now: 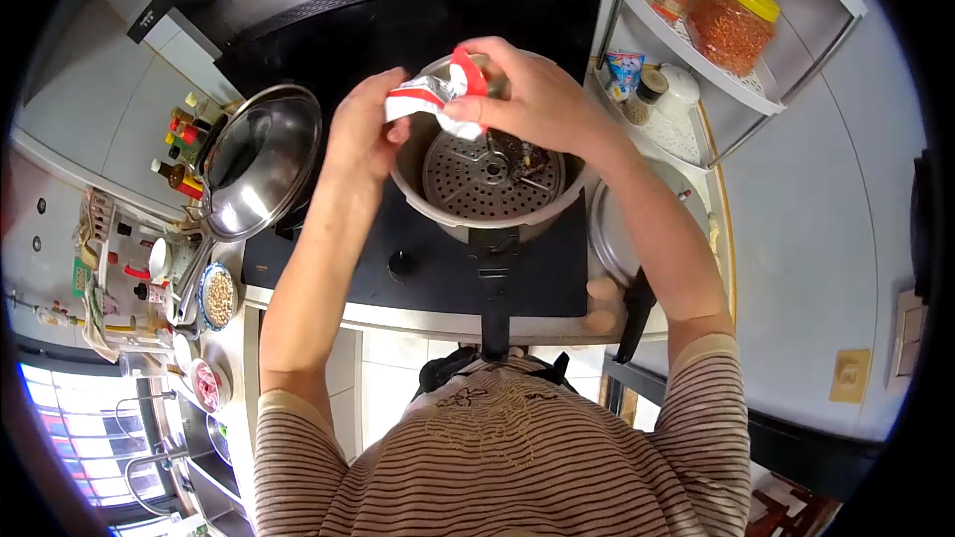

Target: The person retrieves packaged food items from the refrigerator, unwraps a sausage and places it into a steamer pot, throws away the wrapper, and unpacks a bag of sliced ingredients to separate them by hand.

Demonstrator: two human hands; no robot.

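Both hands grasp a red-and-white foil packet (448,89), upper center of the frame, lying crosswise between them. The left hand's (356,129) fingers hold its left end; the right hand's (557,104) pinch its right, above the pressure cooker's (435,217) open mouth.

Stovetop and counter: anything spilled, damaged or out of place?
Two eggs sit loose near the counter edge and might roll. Dark bits lie to one side of the steamer plate; can't tell if spilled or placed. No visible damage.
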